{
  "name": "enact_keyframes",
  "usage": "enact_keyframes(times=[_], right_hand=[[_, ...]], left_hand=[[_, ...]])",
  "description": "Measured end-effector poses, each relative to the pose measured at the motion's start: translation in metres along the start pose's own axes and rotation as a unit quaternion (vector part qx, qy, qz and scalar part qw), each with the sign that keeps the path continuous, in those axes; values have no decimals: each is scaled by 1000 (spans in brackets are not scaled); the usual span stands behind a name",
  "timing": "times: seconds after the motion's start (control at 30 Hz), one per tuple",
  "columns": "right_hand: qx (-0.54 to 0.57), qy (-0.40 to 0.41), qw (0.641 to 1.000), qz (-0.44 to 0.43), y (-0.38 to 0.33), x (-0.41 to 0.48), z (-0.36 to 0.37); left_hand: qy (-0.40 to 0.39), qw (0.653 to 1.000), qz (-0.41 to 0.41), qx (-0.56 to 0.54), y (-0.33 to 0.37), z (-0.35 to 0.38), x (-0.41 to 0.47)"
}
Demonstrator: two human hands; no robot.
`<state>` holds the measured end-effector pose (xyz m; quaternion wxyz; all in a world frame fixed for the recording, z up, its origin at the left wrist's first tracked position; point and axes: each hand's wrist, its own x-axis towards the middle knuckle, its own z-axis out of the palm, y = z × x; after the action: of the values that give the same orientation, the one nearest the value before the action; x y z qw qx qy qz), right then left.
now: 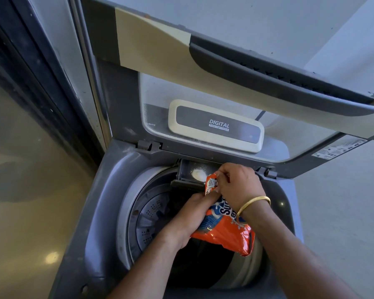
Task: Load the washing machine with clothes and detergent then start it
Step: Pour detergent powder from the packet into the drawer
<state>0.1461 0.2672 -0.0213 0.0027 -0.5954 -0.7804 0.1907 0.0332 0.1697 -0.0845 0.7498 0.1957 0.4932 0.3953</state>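
Note:
A grey top-loading washing machine stands with its lid raised. Its detergent drawer is pulled out at the back of the opening, and a small heap of white powder lies in it. Over the drum I hold an orange detergent packet, tilted with its torn corner at the drawer. My left hand grips the packet from the left side and below. My right hand, with a gold bangle on the wrist, pinches the packet's top corner. Dark clothes lie in the drum.
A dark-framed glass door stands to the left of the machine. A pale wall runs along the right. The raised lid overhangs the back of the machine, with a label reading DIGITAL on its inner panel.

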Motion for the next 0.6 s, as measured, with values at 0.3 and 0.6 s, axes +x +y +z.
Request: enact_keyframes(times=[0.3,0.6], right_hand=[[129,81,988,12,18,-45,-16],[201,304,930,-34,44,-122,-109]], left_hand=[[58,987,83,128,4,16,-17],[-23,930,214,299,80,91,-65]])
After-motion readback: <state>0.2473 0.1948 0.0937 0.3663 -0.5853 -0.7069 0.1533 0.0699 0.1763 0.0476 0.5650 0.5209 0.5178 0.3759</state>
